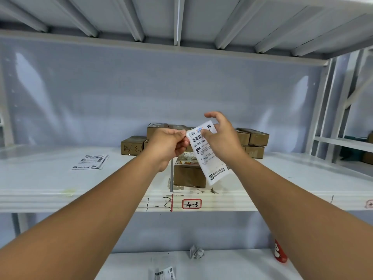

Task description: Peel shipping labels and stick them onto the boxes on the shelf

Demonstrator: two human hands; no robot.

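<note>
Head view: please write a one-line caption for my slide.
Left hand and right hand hold a shipping label before cardboard boxes on a white shelf; spare labels lie at left.

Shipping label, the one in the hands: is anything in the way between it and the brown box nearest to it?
No, nothing visible is. The left hand and right hand hold the shipping label in front of the nearest cardboard box on the shelf, with open air between.
</note>
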